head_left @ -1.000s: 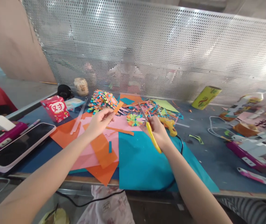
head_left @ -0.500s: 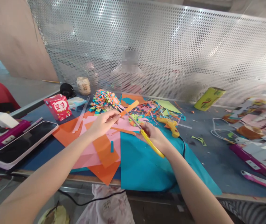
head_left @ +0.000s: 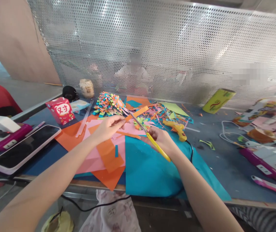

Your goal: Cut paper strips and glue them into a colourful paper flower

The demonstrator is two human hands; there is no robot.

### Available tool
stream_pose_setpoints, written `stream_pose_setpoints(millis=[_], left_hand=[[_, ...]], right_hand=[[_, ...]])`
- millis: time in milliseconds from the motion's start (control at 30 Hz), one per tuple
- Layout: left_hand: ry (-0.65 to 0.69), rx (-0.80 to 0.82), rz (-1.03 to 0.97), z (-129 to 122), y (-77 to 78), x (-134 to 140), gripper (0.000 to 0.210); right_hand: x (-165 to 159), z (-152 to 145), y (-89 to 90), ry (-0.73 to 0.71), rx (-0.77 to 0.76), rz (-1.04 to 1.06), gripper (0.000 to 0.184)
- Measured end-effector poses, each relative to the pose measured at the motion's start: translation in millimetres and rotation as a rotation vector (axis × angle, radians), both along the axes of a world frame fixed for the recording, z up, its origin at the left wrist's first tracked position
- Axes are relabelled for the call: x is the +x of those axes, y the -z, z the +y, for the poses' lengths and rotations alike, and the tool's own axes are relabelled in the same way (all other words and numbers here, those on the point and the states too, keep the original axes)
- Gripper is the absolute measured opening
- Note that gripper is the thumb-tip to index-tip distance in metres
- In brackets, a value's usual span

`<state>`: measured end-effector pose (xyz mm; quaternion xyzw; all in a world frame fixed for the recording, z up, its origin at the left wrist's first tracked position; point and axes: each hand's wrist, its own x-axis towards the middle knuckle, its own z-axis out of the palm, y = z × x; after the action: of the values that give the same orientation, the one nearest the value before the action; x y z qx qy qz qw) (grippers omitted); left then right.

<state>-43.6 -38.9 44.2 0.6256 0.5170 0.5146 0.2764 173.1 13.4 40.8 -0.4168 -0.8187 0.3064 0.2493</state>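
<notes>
Between the fingers of my left hand (head_left: 112,126) is one end of an orange paper strip (head_left: 141,111), pointing away to the right. My right hand (head_left: 160,138) is closed around the yellow handles of a pair of scissors (head_left: 157,147). The blades reach up and left to the strip; whether they cut into it is hard to make out. Below the hands lie pink paper (head_left: 89,161), an orange paper piece (head_left: 110,154) and a large blue sheet (head_left: 149,174). Just beyond the blades sits a green and pink fringed paper flower (head_left: 146,123).
Several multicoloured paper flowers (head_left: 108,103) lie behind my left hand. Paper scraps (head_left: 167,111) and a yellow glue gun (head_left: 175,128) are to the right. A phone (head_left: 27,146) and red box (head_left: 61,111) stand left. A perforated metal screen (head_left: 164,48) closes the back.
The orange strip's free end has shifted slightly right and down. The scissors' blades look a little different in angle, while both hands stay in nearly the same place.
</notes>
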Motion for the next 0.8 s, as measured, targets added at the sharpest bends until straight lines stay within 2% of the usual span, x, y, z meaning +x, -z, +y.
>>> stream_pose_setpoints(millis=[100,200,333,400,467,567,633,700,800], left_hand=[[-0.021,-0.025,-0.122,3,2.0,-3,0.016],[-0.112,-0.005,-0.259,6,2.1,-4,0.021],[-0.262,0.144,-0.355,7,0.9,-6,0.026],[-0.354,0.246,-0.388,9,1.7,-9,0.022],[-0.407,0.31,-0.476,11,3.1,-11,0.02],[-0.365,0.28,-0.704,15,4.0,-12,0.018],[-0.298,0.194,-0.847,15,2.8,-9,0.016],[-0.251,0.106,-0.983,14,0.4,-3,0.012],[-0.189,0.03,-1.127,8,-3.4,7,0.005]], right_hand=[[-1,0,-0.3,0.01,0.003,0.028,0.044],[0,2,0.2,0.005,0.055,0.024,0.044],[2,6,3.4,0.0,0.098,-0.026,0.041],[2,7,4.5,-0.012,0.056,0.001,0.042],[1,4,3.3,-0.075,-0.093,0.067,0.043],[0,-5,-3.1,-0.269,-0.404,0.178,0.046],[0,-12,-7.7,-0.375,-0.522,0.236,0.047],[0,-15,-9.5,-0.396,-0.541,0.247,0.047],[0,-11,-4.5,-0.286,-0.423,0.17,0.044]])
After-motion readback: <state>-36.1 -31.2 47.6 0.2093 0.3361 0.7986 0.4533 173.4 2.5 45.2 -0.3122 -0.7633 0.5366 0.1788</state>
